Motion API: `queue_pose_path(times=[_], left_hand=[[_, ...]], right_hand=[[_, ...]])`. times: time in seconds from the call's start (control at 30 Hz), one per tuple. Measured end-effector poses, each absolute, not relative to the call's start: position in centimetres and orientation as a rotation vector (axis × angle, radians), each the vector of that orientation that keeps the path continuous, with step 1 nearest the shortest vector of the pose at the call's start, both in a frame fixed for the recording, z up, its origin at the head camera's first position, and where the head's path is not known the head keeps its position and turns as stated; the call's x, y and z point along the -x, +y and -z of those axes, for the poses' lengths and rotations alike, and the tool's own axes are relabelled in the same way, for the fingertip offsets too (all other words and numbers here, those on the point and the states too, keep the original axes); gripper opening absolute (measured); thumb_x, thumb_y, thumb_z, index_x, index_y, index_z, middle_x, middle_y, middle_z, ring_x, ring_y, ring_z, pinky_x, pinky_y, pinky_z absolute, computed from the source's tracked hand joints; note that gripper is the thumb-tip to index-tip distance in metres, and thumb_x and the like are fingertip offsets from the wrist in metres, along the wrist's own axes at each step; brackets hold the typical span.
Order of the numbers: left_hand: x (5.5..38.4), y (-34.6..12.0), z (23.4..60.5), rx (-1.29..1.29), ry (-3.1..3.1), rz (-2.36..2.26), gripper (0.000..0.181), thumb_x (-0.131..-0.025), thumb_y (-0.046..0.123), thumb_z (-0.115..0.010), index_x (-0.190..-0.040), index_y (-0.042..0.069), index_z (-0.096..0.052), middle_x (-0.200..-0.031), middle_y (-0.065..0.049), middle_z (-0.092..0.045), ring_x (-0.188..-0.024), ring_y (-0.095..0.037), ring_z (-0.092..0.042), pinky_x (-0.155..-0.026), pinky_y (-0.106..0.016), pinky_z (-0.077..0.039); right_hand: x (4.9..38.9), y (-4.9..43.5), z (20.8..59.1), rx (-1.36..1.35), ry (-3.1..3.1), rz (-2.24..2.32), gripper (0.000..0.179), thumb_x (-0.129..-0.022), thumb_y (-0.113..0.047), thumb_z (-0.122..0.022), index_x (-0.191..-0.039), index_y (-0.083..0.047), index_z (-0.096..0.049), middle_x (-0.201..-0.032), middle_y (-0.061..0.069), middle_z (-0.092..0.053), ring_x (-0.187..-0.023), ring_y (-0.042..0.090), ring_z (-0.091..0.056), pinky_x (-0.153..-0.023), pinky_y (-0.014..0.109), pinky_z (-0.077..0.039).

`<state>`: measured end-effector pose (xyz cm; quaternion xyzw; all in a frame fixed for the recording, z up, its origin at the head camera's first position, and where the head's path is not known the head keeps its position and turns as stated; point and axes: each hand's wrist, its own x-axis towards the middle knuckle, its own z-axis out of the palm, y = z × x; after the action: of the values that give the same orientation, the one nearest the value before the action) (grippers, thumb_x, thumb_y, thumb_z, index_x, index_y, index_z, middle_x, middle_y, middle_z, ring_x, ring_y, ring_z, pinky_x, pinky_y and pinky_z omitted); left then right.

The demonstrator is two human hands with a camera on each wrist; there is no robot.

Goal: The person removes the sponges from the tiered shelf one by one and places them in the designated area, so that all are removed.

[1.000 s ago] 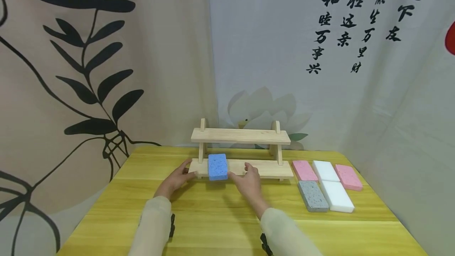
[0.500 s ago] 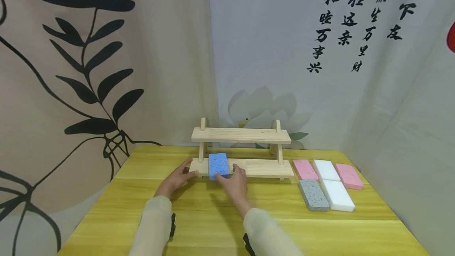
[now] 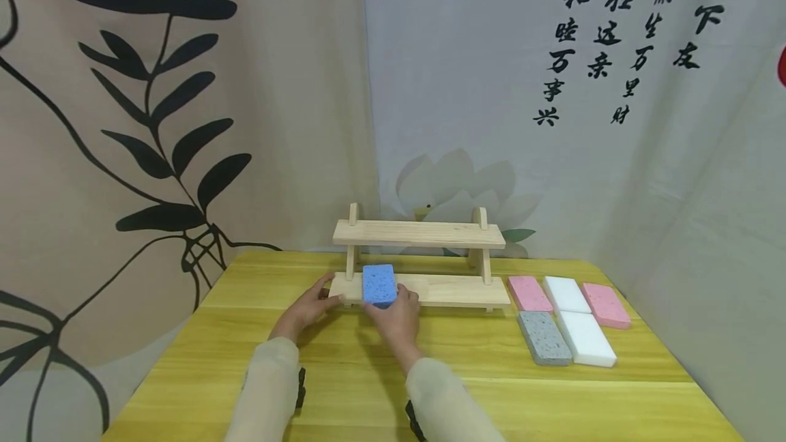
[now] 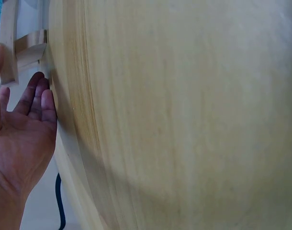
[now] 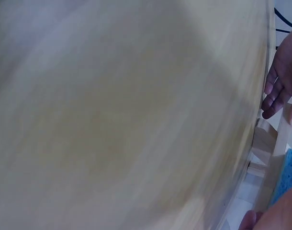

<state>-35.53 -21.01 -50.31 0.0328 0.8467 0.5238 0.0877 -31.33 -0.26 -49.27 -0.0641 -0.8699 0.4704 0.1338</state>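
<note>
A blue sponge point(image 3: 379, 284) lies on the lower board, near the left end, of a two-tier wooden shelf point(image 3: 454, 289). My right hand point(image 3: 396, 319) grips the sponge, thumb at its front edge and fingers along its right side. At the left end of the lower board, my left hand point(image 3: 307, 309) holds the shelf between thumb and forefinger. In the left wrist view, the other fingers of that hand point(image 4: 24, 139) extend past the board's end. The right wrist view catches only part of the sponge point(image 5: 288, 175), and my right hand is mostly cut off there.
To the right of the shelf, several sponges lie flat on the yellow wooden table point(image 3: 344, 387): a grey sponge point(image 3: 544, 338), white sponges point(image 3: 586, 338) and pink sponges point(image 3: 530, 293). The upper board point(image 3: 417, 232) overhangs behind the lower one. Printed curtains hang behind and to the right.
My right hand has shifted left along the front of the blue sponge, and its fingers have closed in on the sponge's right side. The left hand stays at the shelf's end.
</note>
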Motion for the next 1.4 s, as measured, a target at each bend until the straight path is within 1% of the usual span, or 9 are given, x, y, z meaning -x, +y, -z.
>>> queue_pose_path(times=[0.23, 0.43, 0.6, 0.8, 0.97, 1.13, 1.23, 1.4], left_hand=[[35.3, -20.8, 50.0, -0.125, 2.523, -1.557, 0.078, -0.099, 0.038, -0.061, -0.159, 0.014, -0.017, -0.144, -0.030, -0.042, -0.125, -0.041, -0.050, -0.105, -0.061, -0.036], [35.3, -20.9, 50.1, -0.113, 2.539, -1.537, 0.078, -0.099, 0.039, -0.060, -0.159, 0.015, -0.017, -0.146, -0.029, -0.040, -0.128, -0.044, -0.047, -0.106, -0.062, -0.035], [35.3, -20.9, 50.1, -0.103, 2.543, -1.536, 0.078, -0.099, 0.040, -0.061, -0.160, 0.016, -0.017, -0.146, -0.029, -0.041, -0.127, -0.043, -0.048, -0.106, -0.061, -0.035], [35.4, -20.9, 50.2, -0.114, 2.540, -1.539, 0.079, -0.099, 0.040, -0.061, -0.160, 0.016, -0.016, -0.146, -0.029, -0.040, -0.128, -0.043, -0.047, -0.106, -0.061, -0.035], [35.4, -21.0, 50.0, -0.122, 2.542, -1.527, 0.079, -0.100, 0.040, -0.059, -0.160, 0.015, -0.015, -0.147, -0.029, -0.039, -0.129, -0.044, -0.046, -0.106, -0.061, -0.035], [35.5, -21.0, 50.0, -0.126, 2.550, -1.507, 0.078, -0.100, 0.041, -0.058, -0.160, 0.015, -0.015, -0.150, -0.032, -0.035, -0.133, -0.047, -0.041, -0.106, -0.061, -0.034], [35.6, -20.9, 50.0, -0.122, 2.547, -1.502, 0.078, -0.100, 0.040, -0.058, -0.160, 0.014, -0.014, -0.149, -0.032, -0.036, -0.132, -0.047, -0.042, -0.105, -0.061, -0.035], [35.5, -20.7, 50.0, -0.092, 2.549, -1.509, 0.077, -0.100, 0.039, -0.059, -0.159, 0.015, -0.016, -0.145, -0.029, -0.042, -0.128, -0.045, -0.046, -0.101, -0.062, -0.039]], right_hand=[[31.5, -0.8, 49.5, 0.217, -2.506, -1.329, 0.092, -0.070, -0.042, -0.089, -0.138, 0.005, -0.048, -0.127, 0.022, -0.048, -0.112, 0.034, -0.048, -0.093, 0.050, -0.046], [31.5, -1.0, 49.3, 0.235, -2.520, -1.314, 0.088, -0.071, -0.040, -0.089, -0.136, 0.004, -0.050, -0.123, 0.020, -0.050, -0.109, 0.032, -0.048, -0.091, 0.047, -0.046], [31.5, -0.7, 49.3, 0.226, -2.516, -1.340, 0.084, -0.071, -0.038, -0.089, -0.133, 0.004, -0.051, -0.119, 0.017, -0.051, -0.105, 0.029, -0.048, -0.087, 0.046, -0.046], [31.5, 0.0, 49.3, 0.189, -2.508, -1.388, 0.082, -0.072, -0.036, -0.088, -0.133, 0.004, -0.051, -0.118, 0.016, -0.050, -0.105, 0.029, -0.048, -0.088, 0.046, -0.046], [31.5, 0.8, 49.1, 0.161, -2.509, -1.362, 0.078, -0.073, -0.037, -0.087, -0.130, 0.004, -0.054, -0.115, 0.016, -0.052, -0.102, 0.028, -0.051, -0.086, 0.046, -0.047], [31.2, 1.8, 48.8, 0.130, -2.501, -1.369, 0.075, -0.073, -0.038, -0.086, -0.127, 0.004, -0.057, -0.115, 0.015, -0.054, -0.102, 0.029, -0.053, -0.087, 0.046, -0.047], [31.0, 2.5, 48.6, 0.121, -2.498, -1.402, 0.076, -0.074, -0.039, -0.086, -0.129, 0.004, -0.056, -0.116, 0.015, -0.054, -0.103, 0.029, -0.053, -0.089, 0.046, -0.048], [30.9, 3.9, 48.7, 0.104, -2.498, -1.414, 0.076, -0.075, -0.038, -0.085, -0.132, 0.003, -0.054, -0.118, 0.015, -0.053, -0.105, 0.028, -0.053, -0.090, 0.046, -0.048]])
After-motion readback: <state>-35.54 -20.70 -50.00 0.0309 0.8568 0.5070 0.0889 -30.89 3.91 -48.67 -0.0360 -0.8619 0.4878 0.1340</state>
